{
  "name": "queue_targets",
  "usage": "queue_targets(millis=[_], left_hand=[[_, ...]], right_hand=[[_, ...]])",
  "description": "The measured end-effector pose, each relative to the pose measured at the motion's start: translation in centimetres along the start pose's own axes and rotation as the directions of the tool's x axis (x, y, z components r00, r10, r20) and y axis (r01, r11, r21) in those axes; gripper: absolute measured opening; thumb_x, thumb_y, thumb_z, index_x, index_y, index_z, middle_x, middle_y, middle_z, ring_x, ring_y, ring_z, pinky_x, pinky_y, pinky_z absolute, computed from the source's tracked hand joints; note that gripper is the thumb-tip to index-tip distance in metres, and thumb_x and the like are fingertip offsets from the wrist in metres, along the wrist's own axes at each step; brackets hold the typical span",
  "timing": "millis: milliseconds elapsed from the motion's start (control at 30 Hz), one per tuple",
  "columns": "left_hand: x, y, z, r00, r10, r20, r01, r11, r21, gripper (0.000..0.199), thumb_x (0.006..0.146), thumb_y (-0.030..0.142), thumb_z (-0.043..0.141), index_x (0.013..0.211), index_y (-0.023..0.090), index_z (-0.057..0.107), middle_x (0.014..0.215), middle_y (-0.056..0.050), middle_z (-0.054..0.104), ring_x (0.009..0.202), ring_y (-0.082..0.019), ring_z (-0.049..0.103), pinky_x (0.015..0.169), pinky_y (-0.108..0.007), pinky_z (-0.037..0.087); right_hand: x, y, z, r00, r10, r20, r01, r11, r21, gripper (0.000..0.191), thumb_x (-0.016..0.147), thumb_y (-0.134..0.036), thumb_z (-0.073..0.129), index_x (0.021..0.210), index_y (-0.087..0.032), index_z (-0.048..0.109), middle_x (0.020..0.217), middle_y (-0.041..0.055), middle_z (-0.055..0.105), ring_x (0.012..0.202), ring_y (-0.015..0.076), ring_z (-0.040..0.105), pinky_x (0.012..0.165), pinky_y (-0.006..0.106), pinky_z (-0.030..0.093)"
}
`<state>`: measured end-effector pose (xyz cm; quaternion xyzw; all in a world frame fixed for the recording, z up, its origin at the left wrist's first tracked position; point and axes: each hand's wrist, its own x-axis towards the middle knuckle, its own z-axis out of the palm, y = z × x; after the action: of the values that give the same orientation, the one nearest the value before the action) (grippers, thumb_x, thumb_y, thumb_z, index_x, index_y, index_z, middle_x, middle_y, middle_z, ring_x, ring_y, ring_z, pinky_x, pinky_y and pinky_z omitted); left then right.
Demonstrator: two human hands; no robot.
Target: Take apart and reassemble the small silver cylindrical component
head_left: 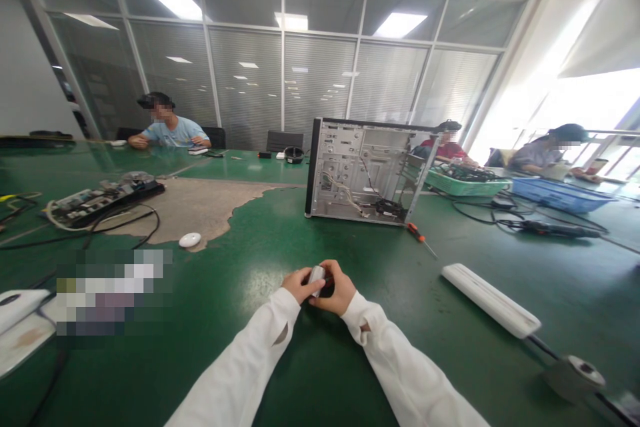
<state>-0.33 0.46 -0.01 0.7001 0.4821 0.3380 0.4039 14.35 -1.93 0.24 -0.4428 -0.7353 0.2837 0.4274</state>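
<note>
Just above the green tabletop, my left hand (299, 284) and my right hand (340, 289) meet around a small white block (317, 278). The fingers of both hands are closed on it, and its lower part is covered by them. Beyond my hands stands an open metal computer case (363, 173) with loose cables inside. An orange-handled screwdriver (416, 233) lies by the case's lower right corner.
A white power strip (490, 298) lies at the right. Green (465, 183) and blue (560, 195) baskets stand behind it. Power strips with cables (107, 200) and a white round lid (190, 240) are at the left. Several people sit across the green table (240, 360).
</note>
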Motion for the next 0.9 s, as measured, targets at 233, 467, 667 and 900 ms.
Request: queue_targets(millis=[233,467,667,900], left_hand=[[0.0,0.0,0.3,0.995,0.028,-0.1,-0.029,0.999,-0.016,0.038,0.061,0.034,0.06,0.092,0.013,0.054,0.082,-0.006,0.063,0.078,-0.019,0.057,0.073,-0.03,0.044],[0.5,-0.8,0.5,0.996,-0.069,-0.059,0.041,0.923,-0.383,0.049,0.057,0.03,0.066,0.096,0.013,0.044,0.062,0.0,0.061,0.063,-0.016,0.06,0.062,-0.029,0.045],[0.8,-1.0,-0.2,0.996,-0.09,0.01,0.083,0.859,-0.505,0.053,0.053,0.034,0.068,0.097,0.014,0.046,0.066,-0.001,0.063,0.067,-0.017,0.06,0.068,-0.031,0.044],[1.1,-1.2,0.1,0.994,-0.07,0.081,0.107,0.694,-0.712,0.06,0.049,0.035,0.07,0.099,0.011,0.049,0.076,-0.007,0.064,0.071,-0.022,0.061,0.073,-0.037,0.043]], right_hand=[[0.0,-0.2,0.3,0.997,-0.018,-0.07,0.014,0.999,-0.049,0.062,0.048,-0.025,0.069,0.1,-0.021,0.035,0.087,0.0028,0.052,0.077,0.0165,0.052,0.062,0.028,0.045],[0.0,-0.6,0.0,0.999,-0.034,-0.009,0.033,0.999,-0.04,0.064,0.05,-0.026,0.069,0.105,-0.021,0.037,0.099,0.0051,0.048,0.085,0.0177,0.05,0.064,0.028,0.044],[-0.2,-0.7,-0.6,0.997,-0.056,0.055,0.054,0.998,0.036,0.07,0.052,-0.024,0.068,0.114,-0.023,0.034,0.105,0.0055,0.046,0.087,0.0174,0.049,0.067,0.029,0.043],[-0.1,-0.5,-1.0,0.995,-0.042,0.092,0.026,0.986,0.167,0.07,0.052,-0.02,0.068,0.113,-0.025,0.035,0.101,0.0033,0.049,0.085,0.016,0.05,0.067,0.027,0.041]])
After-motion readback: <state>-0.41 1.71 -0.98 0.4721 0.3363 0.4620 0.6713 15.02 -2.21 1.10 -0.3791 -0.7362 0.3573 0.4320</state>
